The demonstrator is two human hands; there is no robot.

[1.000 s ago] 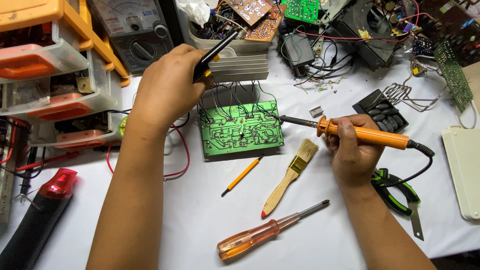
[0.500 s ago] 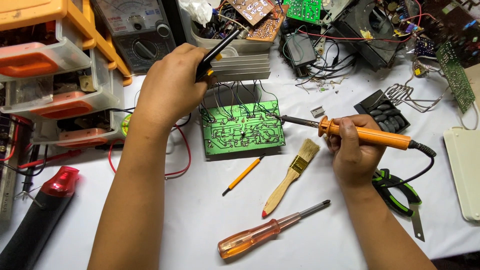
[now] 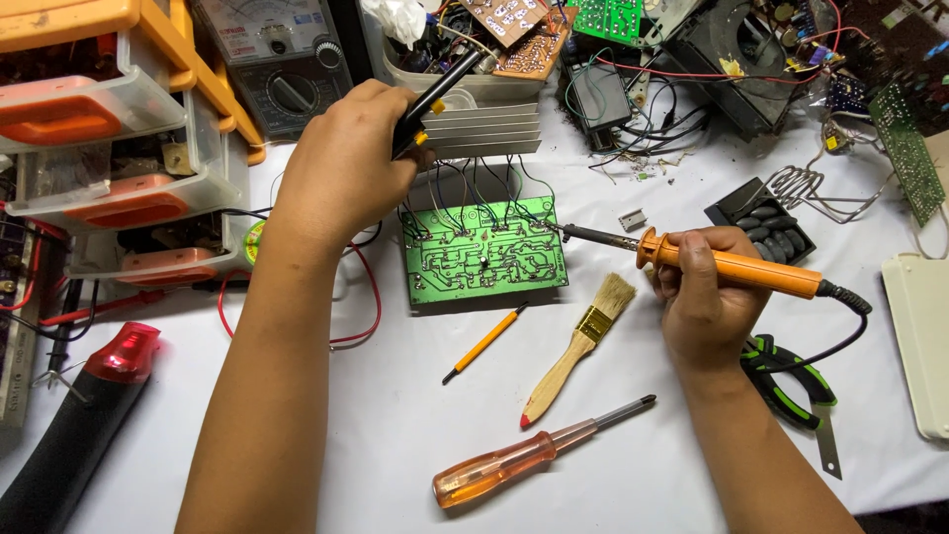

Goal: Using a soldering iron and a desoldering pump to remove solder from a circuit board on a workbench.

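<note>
Analog multimeter (image 3: 282, 59) at top left, behind the left arm: pale rectangular dial face over a dark body with a round selector knob. No packages or signs seen.

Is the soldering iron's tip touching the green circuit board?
Touching, as far as the head view shows: the soldering iron, held in the right hand, has its dark tip meeting the upper right corner of the green circuit board, no gap visible.

Single head-worn view, looking steeply down from above onto white workbench (image 3: 297, 435), fairly near. Both forearms entering from bottom edge; green circuit board (image 3: 484, 262) near frame centre. No second view sharing scene.
</note>
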